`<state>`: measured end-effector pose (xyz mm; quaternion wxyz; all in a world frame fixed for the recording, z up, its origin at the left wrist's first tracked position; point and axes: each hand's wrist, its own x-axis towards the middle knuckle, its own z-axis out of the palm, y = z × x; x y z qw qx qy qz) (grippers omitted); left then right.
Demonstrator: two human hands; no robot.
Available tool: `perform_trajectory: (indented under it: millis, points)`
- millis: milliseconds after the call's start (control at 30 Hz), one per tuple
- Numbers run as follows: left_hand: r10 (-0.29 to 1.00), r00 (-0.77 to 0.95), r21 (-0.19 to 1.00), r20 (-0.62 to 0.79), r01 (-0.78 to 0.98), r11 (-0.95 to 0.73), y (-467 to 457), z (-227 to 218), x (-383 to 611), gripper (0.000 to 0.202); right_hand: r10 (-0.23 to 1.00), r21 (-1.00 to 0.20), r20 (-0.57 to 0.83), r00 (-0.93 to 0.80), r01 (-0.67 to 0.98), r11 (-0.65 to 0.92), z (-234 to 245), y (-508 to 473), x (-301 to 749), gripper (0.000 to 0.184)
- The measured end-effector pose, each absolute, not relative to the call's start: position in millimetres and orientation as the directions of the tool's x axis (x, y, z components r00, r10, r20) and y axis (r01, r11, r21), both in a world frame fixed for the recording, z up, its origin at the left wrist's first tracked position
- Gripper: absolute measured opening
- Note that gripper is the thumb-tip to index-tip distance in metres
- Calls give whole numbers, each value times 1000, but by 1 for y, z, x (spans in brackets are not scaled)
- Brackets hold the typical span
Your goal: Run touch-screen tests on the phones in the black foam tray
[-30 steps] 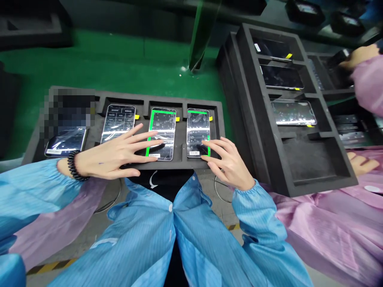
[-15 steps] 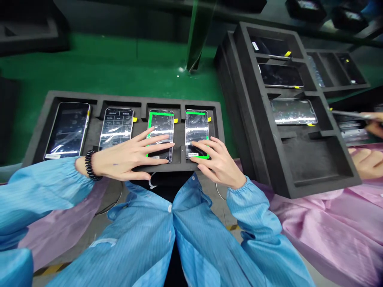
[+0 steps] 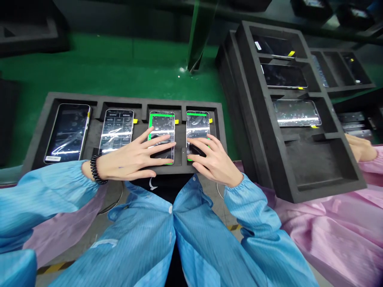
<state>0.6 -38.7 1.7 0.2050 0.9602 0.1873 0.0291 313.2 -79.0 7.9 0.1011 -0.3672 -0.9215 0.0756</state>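
A black foam tray (image 3: 119,100) in front of me holds several smartphones side by side in its compartments. My left hand (image 3: 130,158) lies with fingers spread over the third smartphone (image 3: 163,125), whose screen shows a green band along its top and left edges. Over the rightmost smartphone (image 3: 198,123), also with green along its top, rest the fingers of my right hand (image 3: 217,161), spread apart. Partly behind my left hand, the second smartphone (image 3: 116,126) displays a grid menu. The leftmost smartphone (image 3: 68,129) has a dark screen and a white label.
At the right stands a stack of black foam trays (image 3: 314,133); the top one holds three smartphones. Beyond it are another tray (image 3: 336,52) and a co-worker's hand (image 3: 359,147) with a pink sleeve. A dark green post (image 3: 200,36) rises from the green work surface (image 3: 119,63).
My right fingers have shifted on the rightmost smartphone, and the green along its right side and bottom is now less visible. The co-worker's hand has drawn back behind the tray stack.
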Motion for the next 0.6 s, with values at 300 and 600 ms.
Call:
perform_trajectory:
  millis: [300,600]
  points:
    - [413,910,361,-32,396,-844,-25,-3,5,47,763,-241,92,-639,730,640,9,-58,311,37]
    - [432,902,255,17,413,-874,1,-8,4,46,793,-276,118,-598,747,605,7,-38,308,37]
